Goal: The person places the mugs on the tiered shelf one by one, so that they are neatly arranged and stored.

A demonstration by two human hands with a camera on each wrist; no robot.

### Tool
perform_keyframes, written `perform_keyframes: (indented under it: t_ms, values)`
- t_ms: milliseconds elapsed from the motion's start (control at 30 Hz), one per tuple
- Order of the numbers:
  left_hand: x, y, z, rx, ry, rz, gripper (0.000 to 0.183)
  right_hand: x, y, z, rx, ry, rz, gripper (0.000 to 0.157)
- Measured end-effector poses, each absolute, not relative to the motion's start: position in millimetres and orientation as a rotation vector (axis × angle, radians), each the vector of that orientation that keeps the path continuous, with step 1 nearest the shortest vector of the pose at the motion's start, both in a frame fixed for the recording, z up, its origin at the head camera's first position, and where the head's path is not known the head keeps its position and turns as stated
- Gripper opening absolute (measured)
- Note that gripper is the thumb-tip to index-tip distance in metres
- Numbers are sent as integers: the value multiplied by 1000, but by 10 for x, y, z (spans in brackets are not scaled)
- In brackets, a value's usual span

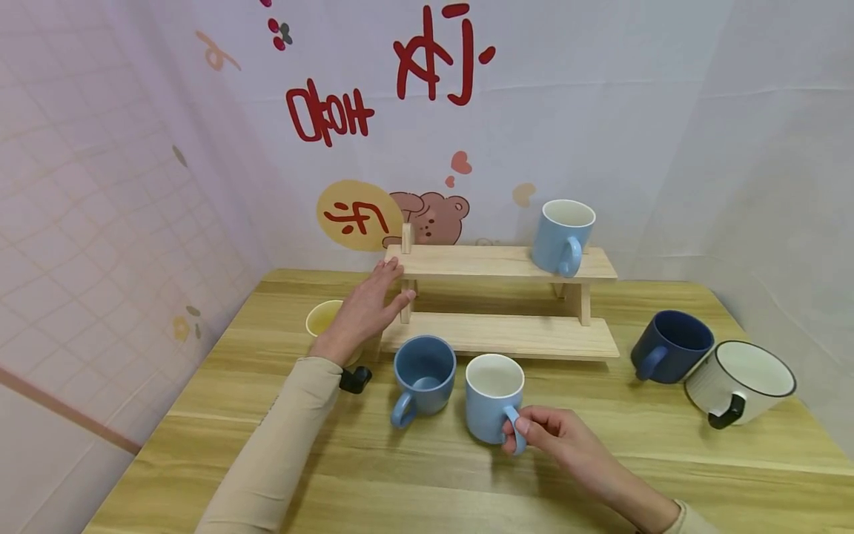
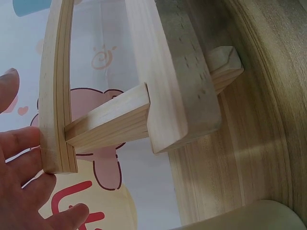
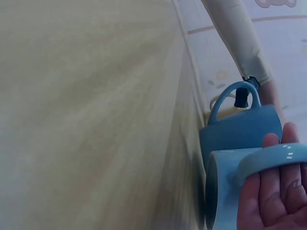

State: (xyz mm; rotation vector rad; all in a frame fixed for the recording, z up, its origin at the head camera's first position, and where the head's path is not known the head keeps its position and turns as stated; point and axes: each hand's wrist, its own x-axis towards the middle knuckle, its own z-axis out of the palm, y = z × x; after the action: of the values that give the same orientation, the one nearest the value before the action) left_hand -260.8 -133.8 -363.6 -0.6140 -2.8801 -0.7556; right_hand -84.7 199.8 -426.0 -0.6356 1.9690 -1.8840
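Observation:
My right hand (image 1: 563,441) pinches the handle of a light blue mug (image 1: 490,408) with a white inside. In the right wrist view, fingers (image 3: 278,187) pass through that handle. Left of it stands a darker blue mug (image 1: 425,374), its handle toward the front. My left hand (image 1: 363,311) reaches to the left end of a two-tier wooden shelf (image 1: 467,261). In the left wrist view, its fingers (image 2: 21,165) touch the end of the upper board, with the thumb apart. Another light blue mug (image 1: 563,237) stands on the upper board's right end.
A yellow cup (image 1: 323,317) is partly hidden behind the left hand. To the right of the shelf are a navy mug (image 1: 674,345) and a white mug (image 1: 740,382) with a dark rim and black handle. The wooden table (image 1: 414,489) meets printed cloth walls.

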Motion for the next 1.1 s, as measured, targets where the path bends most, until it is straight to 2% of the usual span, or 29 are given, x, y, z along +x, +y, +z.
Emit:
perform_keyframes:
  t_ms: [333, 733, 1100]
  values:
    - [-2610, -1340, -3647, -619, -2869, -750, 67, -891, 2067, -4226, -704, 1991, -1883, 28]
    - [-2625, -1337, -3630, -620, -2872, -761, 67, -939, 2111, -3890, -656, 2115, -1937, 28]
    - [-2623, -1336, -3633, -613, -2873, -749, 66, -1057, 2084, -3637, -771, 2166, -2097, 23]
